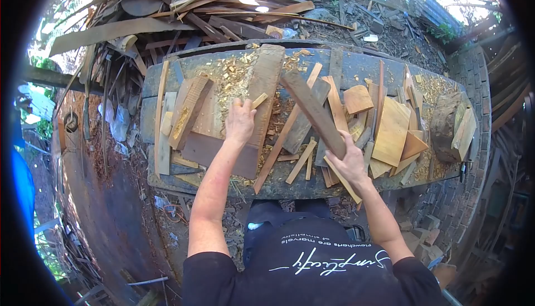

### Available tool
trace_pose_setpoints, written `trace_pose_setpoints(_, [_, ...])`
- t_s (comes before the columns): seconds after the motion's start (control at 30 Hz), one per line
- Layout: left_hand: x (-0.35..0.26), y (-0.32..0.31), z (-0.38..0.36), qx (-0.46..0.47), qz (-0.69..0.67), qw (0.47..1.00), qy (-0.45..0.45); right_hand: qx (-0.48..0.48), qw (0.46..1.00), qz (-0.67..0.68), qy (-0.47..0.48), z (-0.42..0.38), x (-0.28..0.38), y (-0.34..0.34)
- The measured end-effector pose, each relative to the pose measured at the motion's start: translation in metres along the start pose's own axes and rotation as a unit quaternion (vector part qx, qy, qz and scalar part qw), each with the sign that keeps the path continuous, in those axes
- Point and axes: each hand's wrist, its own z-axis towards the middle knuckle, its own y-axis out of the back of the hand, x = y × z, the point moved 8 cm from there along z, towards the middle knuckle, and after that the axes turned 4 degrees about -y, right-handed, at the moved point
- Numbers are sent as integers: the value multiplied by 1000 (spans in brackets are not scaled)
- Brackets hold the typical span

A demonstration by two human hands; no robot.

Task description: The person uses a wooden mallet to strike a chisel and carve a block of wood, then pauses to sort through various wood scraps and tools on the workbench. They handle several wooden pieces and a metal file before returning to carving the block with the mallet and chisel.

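Your right hand grips the dark plank, so lift it clear of the offcuts while your left hand pinches its small wood strip.

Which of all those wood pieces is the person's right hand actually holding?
The long dark plank, gripped at its lower end by the right hand and slanting up-left above the paler offcuts.

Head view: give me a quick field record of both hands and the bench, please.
left hand: gripping a small pale wood piece, over a broad upright plank
right hand: closed on a long dark board, angled up-left
bench: strewn with wood offcuts and shavings
behind bench: scrap wood pile
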Motion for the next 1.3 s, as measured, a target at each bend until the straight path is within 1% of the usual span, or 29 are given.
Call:
trace_pose_setpoints(0.03, [3, -2, 0, -1, -5, 1000, 3, 8, 999, -37, 7, 2, 10, -12])
trace_pose_setpoints(0.07, [3, 2, 1, -22, -29, 999, 7, 24, 997, -67, 8, 5, 14, -27])
trace_pose_setpoints(0.13, [5, 7, 2, -58, -49, 997, 11, 11, 997, -70, 18, 6, 24, -44])
trace_pose_setpoints(0.17, [10, 4, 2, -60, -54, 997, 15, 1, 997, -69, 28, 6, 35, -49])
trace_pose_setpoints(0.23, [16, 0, -1, -87, -62, 994, 6, 7, 998, -55, 21, 5, 51, -56])
trace_pose_setpoints(0.3, [20, -8, -6, -97, -75, 992, 9, -59, 993, 18, 97, 2, 73, -53])
trace_pose_setpoints(0.37, [23, -10, -9, -130, -115, 985, 6, -51, 994, 11, 94, -1, 75, -62])
trace_pose_setpoints(0.43, [23, -10, -10, -139, -115, 983, 5, -46, 995, 5, 91, -3, 66, -70])
trace_pose_setpoints(0.5, [23, -8, -11, -150, -112, 982, 6, 61, 993, -101, -3, 0, 39, -91])
trace_pose_setpoints(0.53, [23, -9, -11, -149, -117, 982, 7, 45, 993, -105, 12, -3, 36, -91])
trace_pose_setpoints(0.57, [24, -10, -12, -146, -121, 982, 10, 51, 993, -109, 16, -3, 43, -90])
trace_pose_setpoints(0.63, [26, -11, -13, -145, -129, 981, 16, -6, 998, 0, 70, -10, 70, -76])
trace_pose_setpoints(0.67, [25, -11, -13, -145, -136, 980, 14, -40, 991, 26, 122, -12, 80, -71])
trace_pose_setpoints(0.7, [23, -12, -13, -144, -137, 980, 13, -41, 991, 25, 121, -12, 80, -71])
trace_pose_setpoints(0.77, [22, -10, -15, -157, -124, 980, 12, -16, 996, 20, 81, -10, 72, -75])
trace_pose_setpoints(0.8, [21, -10, -16, -159, -123, 980, 10, -17, 996, 20, 82, -9, 65, -74])
trace_pose_setpoints(0.87, [19, -9, -17, -151, -114, 982, -2, 104, 994, -31, -29, -2, 28, -95])
trace_pose_setpoints(0.9, [19, -7, -15, -156, -112, 981, 1, 106, 994, -32, -24, 2, 22, -94])
trace_pose_setpoints(0.93, [19, -9, -16, -150, -112, 982, 6, 135, 988, 67, -40, 1, 14, -97])
trace_pose_setpoints(0.97, [19, -10, -18, -140, -112, 984, 9, 163, 971, 167, -61, -2, 18, -100])
trace_pose_setpoints(1.0, [18, -10, -19, -139, -111, 984, 11, 189, 945, 241, -115, -8, 18, -99])
trace_pose_setpoints(1.03, [18, -10, -18, -138, -106, 985, 14, 190, 945, 240, -115, -10, 21, -93])
trace_pose_setpoints(1.07, [18, -12, -18, -137, -101, 985, 16, 266, 867, 384, -172, -19, 22, -98])
trace_pose_setpoints(1.1, [18, -14, -18, -137, -102, 985, 17, 332, 759, 514, -222, -29, 26, -104])
trace_pose_setpoints(1.13, [18, -14, -18, -145, -102, 984, 19, 366, 676, 585, -258, -37, 29, -109])
trace_pose_setpoints(1.17, [18, -13, -19, -154, -101, 983, 21, 366, 677, 584, -259, -38, 29, -108])
trace_pose_setpoints(1.23, [17, -15, -22, -149, -103, 983, 32, 397, 632, 618, -247, -38, 37, -107])
trace_pose_setpoints(1.27, [18, -16, -22, -143, -105, 983, 40, 411, 645, 595, -247, -38, 40, -105])
trace_pose_setpoints(1.3, [18, -15, -24, -145, -104, 983, 43, 413, 645, 593, -247, -38, 43, -107])
